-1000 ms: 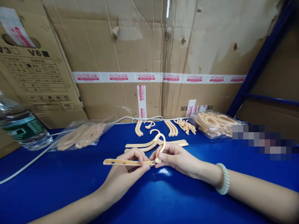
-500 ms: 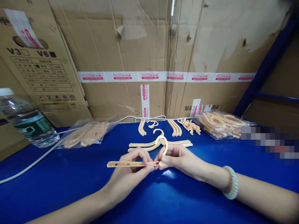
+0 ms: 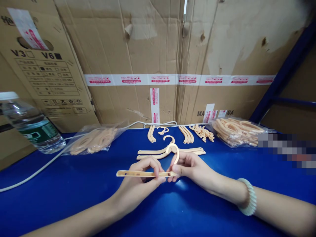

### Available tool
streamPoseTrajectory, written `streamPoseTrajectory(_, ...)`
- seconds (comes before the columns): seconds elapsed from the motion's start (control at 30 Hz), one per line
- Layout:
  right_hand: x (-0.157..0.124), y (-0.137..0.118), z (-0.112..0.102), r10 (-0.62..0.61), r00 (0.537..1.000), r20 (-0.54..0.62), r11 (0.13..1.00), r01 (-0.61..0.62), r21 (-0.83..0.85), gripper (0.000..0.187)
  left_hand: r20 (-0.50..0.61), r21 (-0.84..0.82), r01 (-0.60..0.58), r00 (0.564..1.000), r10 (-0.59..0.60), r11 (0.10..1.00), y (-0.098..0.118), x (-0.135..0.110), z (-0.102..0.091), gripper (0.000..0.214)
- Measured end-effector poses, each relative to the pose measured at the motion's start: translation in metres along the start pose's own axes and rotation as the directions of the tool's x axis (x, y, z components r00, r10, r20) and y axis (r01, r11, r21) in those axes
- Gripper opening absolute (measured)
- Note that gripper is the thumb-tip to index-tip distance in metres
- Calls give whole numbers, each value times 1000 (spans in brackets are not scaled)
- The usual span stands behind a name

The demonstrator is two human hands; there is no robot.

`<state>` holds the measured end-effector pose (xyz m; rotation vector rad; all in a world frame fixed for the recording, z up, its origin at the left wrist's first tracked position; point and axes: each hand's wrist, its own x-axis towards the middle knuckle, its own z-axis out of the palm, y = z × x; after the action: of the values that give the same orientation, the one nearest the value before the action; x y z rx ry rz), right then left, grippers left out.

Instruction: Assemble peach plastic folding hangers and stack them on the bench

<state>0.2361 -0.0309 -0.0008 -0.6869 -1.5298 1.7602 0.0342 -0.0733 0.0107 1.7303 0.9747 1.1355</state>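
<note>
Between thumb and fingers, my left hand (image 3: pixel 145 176) pinches a beige hanger arm (image 3: pixel 125 173) held nearly level, its hollow slotted side toward me. My right hand (image 3: pixel 189 166) grips a beige hanger hook (image 3: pixel 177 153), which curves up and to the left. The hook's round base meets the right end of the arm; whether they are locked together I cannot tell. Just behind my hands lies a hanger (image 3: pixel 150 152) with its own hook (image 3: pixel 169 138), and another arm piece lies alongside it, partly covered by my fingers.
Loose hanger arms (image 3: pixel 187 134) and a pile of hooks (image 3: pixel 202 132) lie at the back. Clear bags of hanger parts rest at left (image 3: pixel 93 140) and right (image 3: pixel 238 131). A water bottle (image 3: pixel 37 128) and white cable (image 3: pixel 32 176) are on the left. Cardboard (image 3: pixel 133 98) walls the blue table (image 3: pixel 158 210).
The arm has shifted slightly right against the hook's base and turned a little, showing more of its hollow side. The camera view has moved slightly.
</note>
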Motion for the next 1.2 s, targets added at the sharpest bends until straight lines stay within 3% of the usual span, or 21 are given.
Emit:
streamPoseTrajectory(1.07,-6,1,13,-87,989,-117,989,71,-130,35,39,-86,50,998,-46,995,-1,-1,6,23)
streamPoseTrajectory(1.2,-6,2,15,-76,987,-140,991,59,-116,35,18,-22,61,998,-60,998,1,-3,7,24)
